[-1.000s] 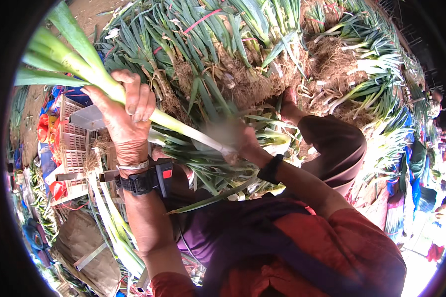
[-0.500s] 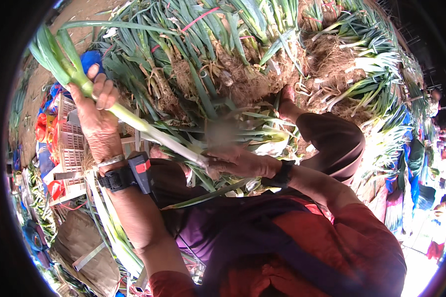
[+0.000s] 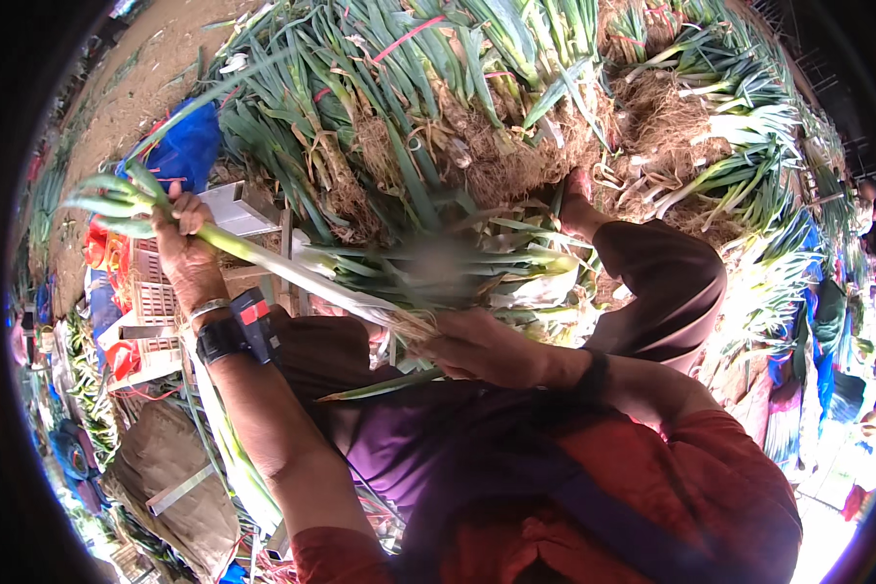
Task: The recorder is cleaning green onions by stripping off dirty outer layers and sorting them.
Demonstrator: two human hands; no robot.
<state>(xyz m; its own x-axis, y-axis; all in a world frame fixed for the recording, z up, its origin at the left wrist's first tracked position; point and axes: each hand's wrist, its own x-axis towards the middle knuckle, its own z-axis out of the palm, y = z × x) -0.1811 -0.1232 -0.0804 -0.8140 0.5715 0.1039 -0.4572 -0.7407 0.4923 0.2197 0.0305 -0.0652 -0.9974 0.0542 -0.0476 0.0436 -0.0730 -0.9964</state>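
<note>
A leek (image 3: pixel 302 277) bars the gap between left fingers (image 3: pixel 198 213) and right fingers (image 3: pixel 446 350); ahead-left of both, ground (image 3: pixel 151 78) lies open.

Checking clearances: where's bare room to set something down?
Best looks like the brown ground, upper left, bordered by the leek pile on its right and blue plastic below. Smaller: the brown sheet, lower left, bordered by lying leeks on its right, though a metal bar crosses it. Crowded: beyond the held leek, where loose leaves lie thick.

The leek (image 3: pixel 292 271) runs white to green — shirt (image 3: pixel 735 462) red, trousers (image 3: pixel 664 282) dark brown, crate (image 3: pixel 153 289) pale, grid-patterned.
</note>
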